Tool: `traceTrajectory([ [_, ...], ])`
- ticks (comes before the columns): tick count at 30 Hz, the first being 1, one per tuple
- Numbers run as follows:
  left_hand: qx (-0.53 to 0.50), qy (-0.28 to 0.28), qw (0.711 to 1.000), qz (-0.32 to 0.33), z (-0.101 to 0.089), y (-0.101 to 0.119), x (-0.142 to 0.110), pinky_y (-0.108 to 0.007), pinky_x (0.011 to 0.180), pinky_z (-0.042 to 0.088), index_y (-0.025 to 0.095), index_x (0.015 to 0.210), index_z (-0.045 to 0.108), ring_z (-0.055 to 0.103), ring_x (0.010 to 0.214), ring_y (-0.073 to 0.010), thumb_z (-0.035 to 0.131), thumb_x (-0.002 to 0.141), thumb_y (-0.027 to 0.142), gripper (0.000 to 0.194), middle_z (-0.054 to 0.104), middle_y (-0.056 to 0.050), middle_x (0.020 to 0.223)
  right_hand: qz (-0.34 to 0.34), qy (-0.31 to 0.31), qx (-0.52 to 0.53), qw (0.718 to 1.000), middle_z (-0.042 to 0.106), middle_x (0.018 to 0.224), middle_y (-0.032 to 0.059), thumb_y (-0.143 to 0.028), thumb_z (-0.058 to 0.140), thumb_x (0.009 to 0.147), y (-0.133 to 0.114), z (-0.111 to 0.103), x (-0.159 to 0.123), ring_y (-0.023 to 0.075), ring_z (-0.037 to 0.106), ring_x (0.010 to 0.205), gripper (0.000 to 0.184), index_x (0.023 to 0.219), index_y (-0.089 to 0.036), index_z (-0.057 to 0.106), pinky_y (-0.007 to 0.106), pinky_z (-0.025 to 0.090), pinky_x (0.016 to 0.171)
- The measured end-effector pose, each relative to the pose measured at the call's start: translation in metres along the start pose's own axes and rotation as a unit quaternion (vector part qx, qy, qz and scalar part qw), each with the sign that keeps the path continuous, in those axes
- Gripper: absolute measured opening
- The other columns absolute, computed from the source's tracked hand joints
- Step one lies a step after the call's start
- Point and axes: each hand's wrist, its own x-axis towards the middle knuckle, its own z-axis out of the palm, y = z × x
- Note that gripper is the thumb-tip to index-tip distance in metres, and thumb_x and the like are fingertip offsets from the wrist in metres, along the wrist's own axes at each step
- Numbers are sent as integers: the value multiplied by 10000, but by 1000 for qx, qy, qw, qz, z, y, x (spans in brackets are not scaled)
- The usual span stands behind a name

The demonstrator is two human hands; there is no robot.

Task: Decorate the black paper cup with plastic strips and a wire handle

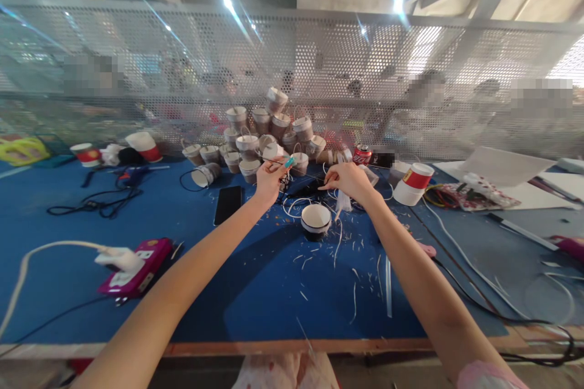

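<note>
My left hand (pixel 268 182) is closed in a pinch on a thin metal tool with a teal handle (pixel 288 162), its thin shaft pointing left. It hovers just in front of a heap of small paper cups with wire handles (pixel 260 140). My right hand (pixel 347 182) is closed, fingers pinching something small and dark I cannot make out, above a black object (pixel 303 189) on the blue mat. A single white cup with a dark base (pixel 316 220) stands upright between and just below both hands. White strips (pixel 341 199) lie under my right hand.
A black phone (pixel 227 204) lies left of my hands. A pink power strip (pixel 137 267) with a white plug sits near left. Red-and-white cups (pixel 413 183), a red can (pixel 362 155), cables and paper scraps lie on the blue mat (pixel 255 292). A perforated metal screen (pixel 410 73) closes the back.
</note>
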Motion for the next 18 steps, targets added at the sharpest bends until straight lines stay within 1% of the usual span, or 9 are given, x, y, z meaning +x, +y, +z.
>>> traceTrajectory([
  [2, -3, -2, 1000, -1, 1, 1, 0, -169, 460, 409, 133, 742, 626, 641, 570, -100, 866, 437, 194, 392, 688, 0, 622, -6, -25, 10, 1000, 705, 678, -1, -244, 680, 729, 2, -1, 0, 143, 640, 699, 49, 740, -215, 718, 213, 398, 568],
  [4, 1, -1, 1000, -4, 2, 2, -1, -162, 439, 395, 135, 736, 625, 636, 557, -97, 867, 431, 191, 393, 685, 2, 608, 10, -31, -2, 999, 693, 635, 2, -250, 679, 729, 2, -3, -1, 145, 639, 669, 59, 707, -213, 719, 219, 385, 549],
  [8, 6, 5, 1000, -9, 1, 0, -1, -153, 452, 416, 134, 743, 609, 646, 568, -95, 854, 471, 170, 368, 680, 5, 607, 42, 0, -41, 998, 664, 577, -11, -299, 711, 699, -1, -5, -3, 158, 631, 671, 93, 649, -222, 692, 230, 355, 540],
  [13, 14, 2, 1000, -5, -2, -4, 1, -173, 507, 463, 128, 729, 609, 647, 571, -100, 839, 508, 174, 322, 677, 1, 607, 58, 30, -58, 996, 674, 659, 1, -364, 730, 674, -6, -1, -3, 156, 619, 687, 176, 637, -209, 656, 224, 344, 536],
  [16, 10, 5, 1000, -3, -2, -4, 2, -199, 574, 499, 136, 714, 610, 644, 572, -96, 845, 491, 179, 327, 671, 14, 596, 60, 21, -65, 996, 678, 676, 11, -422, 743, 642, -7, -2, -4, 169, 619, 695, 233, 638, -206, 655, 227, 332, 519],
  [18, 7, 6, 1000, -3, -2, -4, 1, -201, 594, 506, 136, 721, 610, 645, 575, -93, 853, 472, 182, 351, 671, 17, 596, 42, 10, -60, 997, 690, 704, 12, -422, 739, 647, -6, -5, -4, 174, 623, 712, 225, 654, -208, 670, 229, 334, 516],
])
